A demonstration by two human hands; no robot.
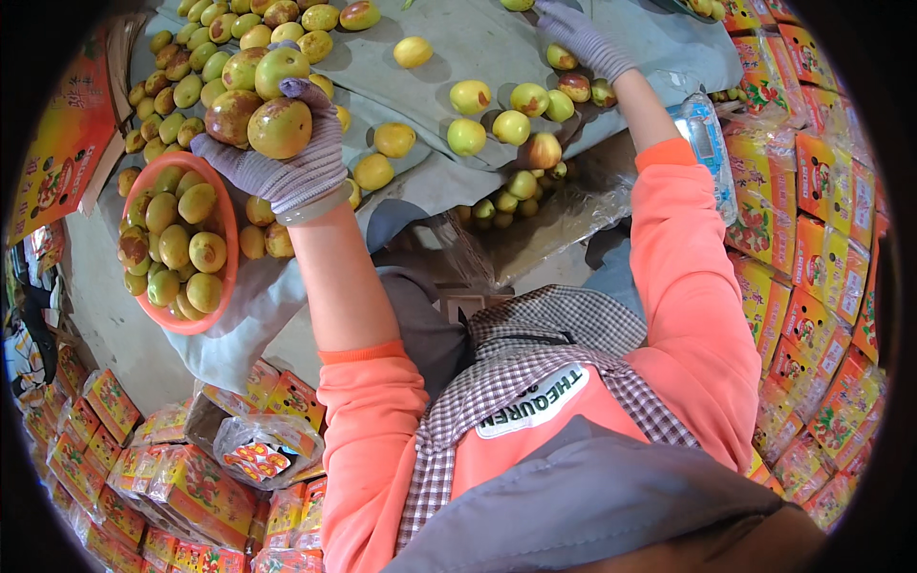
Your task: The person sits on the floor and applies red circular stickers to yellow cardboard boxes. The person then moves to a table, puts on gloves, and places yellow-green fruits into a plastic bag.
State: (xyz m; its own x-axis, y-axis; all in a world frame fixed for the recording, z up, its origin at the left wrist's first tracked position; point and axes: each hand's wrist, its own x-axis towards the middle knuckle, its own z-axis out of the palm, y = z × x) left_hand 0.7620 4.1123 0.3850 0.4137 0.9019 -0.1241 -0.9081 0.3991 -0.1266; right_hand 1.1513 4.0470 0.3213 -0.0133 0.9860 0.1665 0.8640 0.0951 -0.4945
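Several green and reddish-brown jujubes (279, 127) are held in my left hand (294, 161), which wears a striped knit glove and is raised over the cloth-covered table. My right hand (584, 39), in a matching glove, reaches to the table's far side, just above a jujube (561, 56); whether its fingertips touch a fruit at the top edge cannot be told. Loose jujubes (467, 136) lie scattered on the grey-green cloth (380, 79) between my hands. A thick pile of jujubes (188, 92) covers the cloth at the upper left.
An orange plastic basket (231, 251) full of jujubes stands at the left edge. An open box lined with clear plastic (544, 236), holding jujubes, is below the table's near edge. Printed fruit cartons (824, 186) are stacked right and lower left (193, 494). A blue-and-clear plastic package (706, 147) lies beside my right forearm.
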